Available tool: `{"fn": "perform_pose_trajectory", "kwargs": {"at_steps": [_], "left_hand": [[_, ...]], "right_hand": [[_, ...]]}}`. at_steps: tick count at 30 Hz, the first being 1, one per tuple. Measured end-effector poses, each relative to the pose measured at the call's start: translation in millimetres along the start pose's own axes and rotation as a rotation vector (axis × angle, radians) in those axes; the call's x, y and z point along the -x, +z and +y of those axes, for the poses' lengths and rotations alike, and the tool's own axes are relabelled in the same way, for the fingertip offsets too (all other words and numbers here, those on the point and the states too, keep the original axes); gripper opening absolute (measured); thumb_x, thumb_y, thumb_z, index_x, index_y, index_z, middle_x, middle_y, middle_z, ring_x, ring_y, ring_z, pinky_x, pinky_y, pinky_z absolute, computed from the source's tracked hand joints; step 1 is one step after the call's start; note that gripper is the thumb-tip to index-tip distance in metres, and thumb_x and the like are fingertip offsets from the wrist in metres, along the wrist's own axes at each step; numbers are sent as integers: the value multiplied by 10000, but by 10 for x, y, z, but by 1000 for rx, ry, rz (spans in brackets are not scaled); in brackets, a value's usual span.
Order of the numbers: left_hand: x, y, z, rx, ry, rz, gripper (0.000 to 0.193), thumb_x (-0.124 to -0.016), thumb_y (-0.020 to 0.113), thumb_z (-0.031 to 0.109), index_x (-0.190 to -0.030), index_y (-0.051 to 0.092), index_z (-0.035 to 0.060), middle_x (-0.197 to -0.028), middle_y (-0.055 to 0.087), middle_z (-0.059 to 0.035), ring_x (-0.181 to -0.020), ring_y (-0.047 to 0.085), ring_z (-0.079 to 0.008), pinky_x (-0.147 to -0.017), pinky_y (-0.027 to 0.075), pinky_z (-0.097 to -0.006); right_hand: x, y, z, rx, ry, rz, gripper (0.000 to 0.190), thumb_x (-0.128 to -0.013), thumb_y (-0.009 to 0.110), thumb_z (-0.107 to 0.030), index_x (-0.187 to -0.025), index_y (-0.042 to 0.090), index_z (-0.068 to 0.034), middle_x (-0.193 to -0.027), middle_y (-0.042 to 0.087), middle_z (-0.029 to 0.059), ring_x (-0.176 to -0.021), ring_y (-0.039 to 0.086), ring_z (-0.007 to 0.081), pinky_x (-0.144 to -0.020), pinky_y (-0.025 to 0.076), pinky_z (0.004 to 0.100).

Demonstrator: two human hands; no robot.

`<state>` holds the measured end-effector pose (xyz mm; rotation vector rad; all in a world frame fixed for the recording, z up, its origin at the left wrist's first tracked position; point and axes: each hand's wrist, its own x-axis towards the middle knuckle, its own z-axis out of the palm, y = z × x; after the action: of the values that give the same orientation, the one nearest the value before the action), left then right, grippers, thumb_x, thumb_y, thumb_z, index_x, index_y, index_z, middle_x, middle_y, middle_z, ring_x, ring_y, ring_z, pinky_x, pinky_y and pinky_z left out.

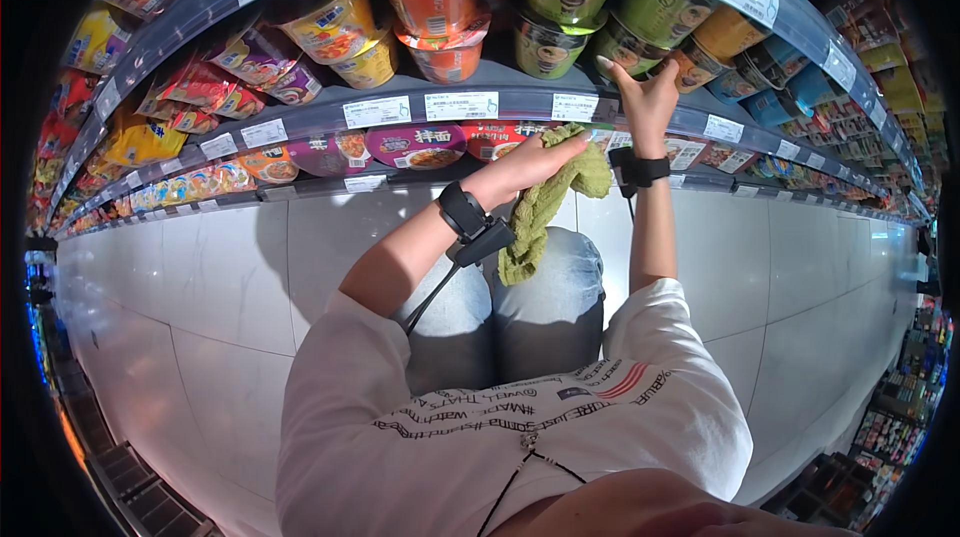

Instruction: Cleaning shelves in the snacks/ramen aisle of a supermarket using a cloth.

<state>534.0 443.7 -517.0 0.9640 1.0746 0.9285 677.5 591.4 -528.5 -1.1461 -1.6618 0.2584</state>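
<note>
My left hand [517, 171] holds a bunched green cleaning cloth [551, 211], whose lower end hangs down over my knees. Thumb and fingers of my right hand [649, 98] are spread around the lower green instant-noodle tub [626, 48] at the shelf's front edge. Stacked on that tub is another green instant-noodle tub [664, 8]. Just left of this stack stands a second pair of green tubs [553, 49], one on the other. Below my right hand, a price label [576, 106] sits on the shelf's front rail.
Orange tubs [444, 61] and yellow tubs [367, 64] stand stacked farther left, beside bagged noodles [262, 57]. Orange-brown tubs [701, 66] and blue ones [787, 106] lie to the right. A lower shelf carries purple noodle bowls [416, 145]. Pale floor tiles [217, 274] surround my knees.
</note>
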Motion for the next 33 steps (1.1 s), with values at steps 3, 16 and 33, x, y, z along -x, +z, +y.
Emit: {"fn": "perform_pose_trajectory", "kwargs": {"at_steps": [3,16,33], "left_hand": [[28,-4,30,-3,-9,-4,428,-928,474,372,-1197,512,41,-1088,584,-22,-984,514,-94,-873,399,-266],[38,64,64,42,-75,-72,394,-933,467,364,-1131,551,34,-1038,602,-29,-935,535,-89,-827,424,-262],[33,54,30,32,-71,-50,404,-925,481,364,-1151,544,35,-1073,592,-12,-951,525,-73,-836,413,-244]], "right_hand": [[-56,-196,-1,-41,120,-186,605,-637,817,-215,-1013,427,53,-928,616,224,-855,627,286,-733,474,345],[51,-2,-145,114,-41,59,755,-588,822,-362,-1068,429,68,-959,559,211,-894,557,374,-788,431,393],[-82,122,-440,8,-239,269,872,-793,680,-263,-1351,127,116,-1352,216,357,-1266,227,475,-1033,221,484]]}}
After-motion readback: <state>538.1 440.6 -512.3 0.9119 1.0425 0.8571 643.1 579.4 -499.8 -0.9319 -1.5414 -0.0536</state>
